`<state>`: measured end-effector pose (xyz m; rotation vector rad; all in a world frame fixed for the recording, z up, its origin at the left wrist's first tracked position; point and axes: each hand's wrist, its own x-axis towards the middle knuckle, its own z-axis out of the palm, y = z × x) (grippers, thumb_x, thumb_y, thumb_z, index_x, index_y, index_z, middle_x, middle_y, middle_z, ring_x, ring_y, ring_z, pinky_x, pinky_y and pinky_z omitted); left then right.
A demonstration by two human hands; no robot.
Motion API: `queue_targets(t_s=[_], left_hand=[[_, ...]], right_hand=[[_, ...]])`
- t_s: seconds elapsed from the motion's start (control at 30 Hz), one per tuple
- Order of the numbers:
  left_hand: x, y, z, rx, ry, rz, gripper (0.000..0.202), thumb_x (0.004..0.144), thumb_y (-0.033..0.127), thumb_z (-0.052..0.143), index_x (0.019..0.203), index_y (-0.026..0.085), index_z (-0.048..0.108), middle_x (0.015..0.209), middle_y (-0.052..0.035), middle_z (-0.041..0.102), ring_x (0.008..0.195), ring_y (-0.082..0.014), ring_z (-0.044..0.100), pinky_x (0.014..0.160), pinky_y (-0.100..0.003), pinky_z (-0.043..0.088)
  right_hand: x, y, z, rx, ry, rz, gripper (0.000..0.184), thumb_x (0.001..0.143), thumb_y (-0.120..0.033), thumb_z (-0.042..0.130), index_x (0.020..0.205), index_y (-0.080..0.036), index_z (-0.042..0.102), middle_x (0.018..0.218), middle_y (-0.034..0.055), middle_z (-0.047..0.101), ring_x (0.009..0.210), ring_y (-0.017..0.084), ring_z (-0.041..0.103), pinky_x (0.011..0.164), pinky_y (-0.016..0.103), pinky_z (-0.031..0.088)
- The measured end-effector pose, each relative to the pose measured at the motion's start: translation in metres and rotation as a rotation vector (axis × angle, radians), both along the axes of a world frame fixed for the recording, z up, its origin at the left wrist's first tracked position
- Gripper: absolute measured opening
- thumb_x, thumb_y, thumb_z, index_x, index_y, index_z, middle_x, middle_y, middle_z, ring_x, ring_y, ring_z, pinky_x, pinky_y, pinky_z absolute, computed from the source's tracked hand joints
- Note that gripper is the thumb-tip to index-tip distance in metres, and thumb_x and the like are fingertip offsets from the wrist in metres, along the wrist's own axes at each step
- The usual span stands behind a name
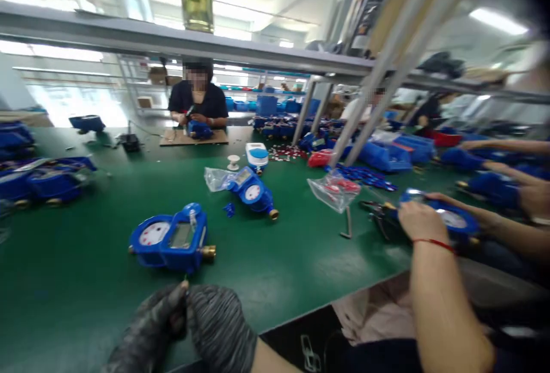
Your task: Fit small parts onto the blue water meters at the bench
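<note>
Both my hands wear grey striped gloves and meet at the front edge of the green table. My left hand [150, 324] is closed, its fingertips drawn together against the other hand. My right hand [221, 321] is closed too, thumb and finger pinched at a tiny item I cannot make out. Just beyond them lies a blue water meter [165, 244] with a round white dial, a grey display window and a brass fitting. Farther back rests a second blue water meter [253, 192], beside a small blue plastic piece [229, 209] and a clear plastic bag [217, 179].
At right, a co-worker's hand [423, 218] holds another meter near pliers [378, 215] and a hex key [347, 225]. A bag of red parts [335, 189] lies mid-table. More meters [47, 181] stand left. A metal shelf [258, 49] spans overhead; a person [197, 98] sits opposite.
</note>
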<state>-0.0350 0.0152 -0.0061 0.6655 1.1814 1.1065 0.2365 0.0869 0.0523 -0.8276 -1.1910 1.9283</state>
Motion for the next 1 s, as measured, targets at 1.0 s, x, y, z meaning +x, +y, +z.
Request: queue_targets(t_s=[1.0], left_hand=[[0.014, 0.014, 0.005, 0.081, -0.033, 0.059, 0.033, 0.066, 0.042, 0.082, 0.067, 0.012, 0.067, 0.065, -0.0064, 0.065, 0.057, -0.0154, 0.056, 0.055, -0.026, 0.044]], right_hand=[[-0.145, -0.041, -0.051, -0.858, 0.412, -0.090, 0.027, 0.087, -0.023, 0.035, 0.064, -0.017, 0.047, 0.042, -0.0046, 0.043, 0.027, 0.004, 0.026, 0.028, 0.014, 0.015]])
